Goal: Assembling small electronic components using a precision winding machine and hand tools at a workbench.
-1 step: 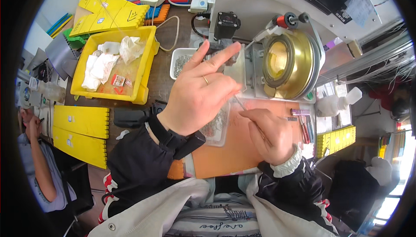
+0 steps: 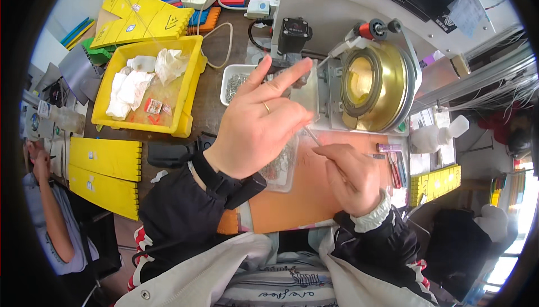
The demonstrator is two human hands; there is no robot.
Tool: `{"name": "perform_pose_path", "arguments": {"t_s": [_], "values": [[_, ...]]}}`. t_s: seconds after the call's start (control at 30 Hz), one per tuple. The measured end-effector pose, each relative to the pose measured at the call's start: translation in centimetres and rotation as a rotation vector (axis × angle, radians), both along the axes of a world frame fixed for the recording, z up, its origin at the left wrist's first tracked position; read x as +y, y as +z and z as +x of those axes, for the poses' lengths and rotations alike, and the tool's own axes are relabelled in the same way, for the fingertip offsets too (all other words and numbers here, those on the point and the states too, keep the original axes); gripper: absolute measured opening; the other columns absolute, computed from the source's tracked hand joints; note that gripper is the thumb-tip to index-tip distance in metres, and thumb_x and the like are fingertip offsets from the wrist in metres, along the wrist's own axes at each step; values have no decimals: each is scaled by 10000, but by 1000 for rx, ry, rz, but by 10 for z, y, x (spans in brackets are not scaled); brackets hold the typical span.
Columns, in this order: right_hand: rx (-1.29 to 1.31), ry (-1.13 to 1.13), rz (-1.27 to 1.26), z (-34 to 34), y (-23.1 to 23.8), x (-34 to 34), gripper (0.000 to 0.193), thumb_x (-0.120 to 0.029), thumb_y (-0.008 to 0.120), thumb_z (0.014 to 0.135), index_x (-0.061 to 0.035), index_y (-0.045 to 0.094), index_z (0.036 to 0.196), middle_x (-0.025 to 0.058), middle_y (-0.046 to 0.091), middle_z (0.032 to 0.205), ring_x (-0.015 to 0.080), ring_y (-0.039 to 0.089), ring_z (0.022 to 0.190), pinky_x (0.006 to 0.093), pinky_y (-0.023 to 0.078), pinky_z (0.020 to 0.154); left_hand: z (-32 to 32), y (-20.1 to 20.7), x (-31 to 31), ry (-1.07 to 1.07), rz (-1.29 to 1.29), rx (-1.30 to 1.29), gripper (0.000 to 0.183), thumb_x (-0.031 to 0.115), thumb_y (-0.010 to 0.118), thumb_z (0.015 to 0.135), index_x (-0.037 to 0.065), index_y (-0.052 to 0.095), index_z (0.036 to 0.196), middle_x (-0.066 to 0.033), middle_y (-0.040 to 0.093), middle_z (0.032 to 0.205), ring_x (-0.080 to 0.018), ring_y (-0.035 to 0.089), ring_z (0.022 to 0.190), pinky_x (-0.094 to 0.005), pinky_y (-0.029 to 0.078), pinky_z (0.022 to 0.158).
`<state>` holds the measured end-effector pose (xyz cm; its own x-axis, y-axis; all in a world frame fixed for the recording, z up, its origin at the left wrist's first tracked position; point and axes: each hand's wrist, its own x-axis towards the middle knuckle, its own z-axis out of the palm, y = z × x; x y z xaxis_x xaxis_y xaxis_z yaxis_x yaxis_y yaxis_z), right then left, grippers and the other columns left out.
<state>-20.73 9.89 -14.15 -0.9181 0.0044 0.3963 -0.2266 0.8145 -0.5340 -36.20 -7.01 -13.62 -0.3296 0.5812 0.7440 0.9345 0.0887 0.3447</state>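
Head view: yellow bin (image 2: 195,77) sat approx. 10 o'clock of L hand (image 2: 250,130). L hand had two fingers stretched toward 12 & 1; whether it pinched anything couldn't be told. Clear tray (image 2: 289,182) w/ small pcs lay at its 5. Thin metal tool (image 2: 311,134) sat at its 3–4, tip by the fingertips, gripped by R hand (image 2: 359,182). Gold wheel (image 2: 386,82) stood approx. 12 o'clock of R hand.

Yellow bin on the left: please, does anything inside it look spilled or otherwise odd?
Yes. The floor of the yellow bin has reddish-orange smears, near crumpled white wads and a small red-and-white item. The smears look like a stain, since the rim is plain yellow; what left them I cannot tell.
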Motion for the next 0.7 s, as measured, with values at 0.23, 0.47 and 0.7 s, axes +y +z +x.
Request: {"name": "perform_pose_path", "arguments": {"t_s": [0.23,0.47,0.7], "values": [[-21,36,-10,2,8,3,258,29,649,779,-13,694,1029,124,719,918,263,695,712,331,540,592,9,3,-1,83,-24,57,39,72,651,836,106,670,840,-8,664,756,-226,593,1258,-497,196,1201],[184,-31,-27,15,28,3,351,85,521,734,55,674,1049,171,701,853,258,678,713,330,524,660,6,1,0,81,-60,-15,53,61,637,829,107,662,832,-9,658,752,-214,582,1271,-519,204,1201],[200,-40,22,-1,35,-4,384,93,592,715,14,679,1080,179,717,971,259,689,732,299,517,606,6,2,-1,60,-54,-56,154,23,764,723,110,685,822,-35,688,745,-264,600,1249,-556,177,1197]]}}
